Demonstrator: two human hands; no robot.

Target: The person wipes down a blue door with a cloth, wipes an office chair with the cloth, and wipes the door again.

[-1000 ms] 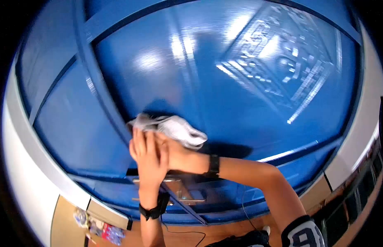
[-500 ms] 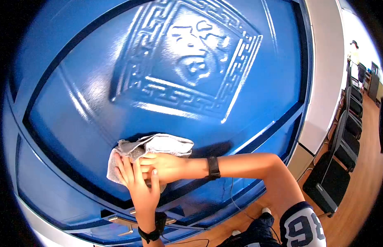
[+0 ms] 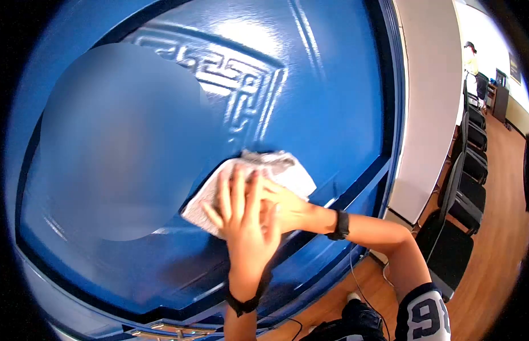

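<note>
Cloth point(image 3: 292, 173), whitish-grey and folded, lies flat against a glossy blue door point(image 3: 338, 108), below the corner of the raised fretwork border point(image 3: 242, 74). The person's right hand point(image 3: 289, 209) rests on it from the right, its fingers mostly covered, so whether they grip the fabric or only press on it cannot be told. The left hand point(image 3: 247, 224) lies across the right hand and the cloth, palm down, fingers spread wide and pointing up the panel. Each wrist wears a black band, the right wristband point(image 3: 339, 225) and the left wristband point(image 3: 248, 299). A round blurred patch hides much of the panel left of the cloth. Metal door hardware point(image 3: 170, 329) shows at the bottom edge, and a cream door frame point(image 3: 426, 91) stands to the right. A dark sleeve with white areas and large numerals point(image 3: 426, 315) covers the right upper arm. Below it, a thin cable point(image 3: 362, 291) runs down near a pale shoe point(image 3: 353, 296). Beyond the frame, black chairs point(image 3: 446, 250) line a wood-toned floor point(image 3: 495, 244); a person in a dark cap point(image 3: 470, 45) is far off.
</note>
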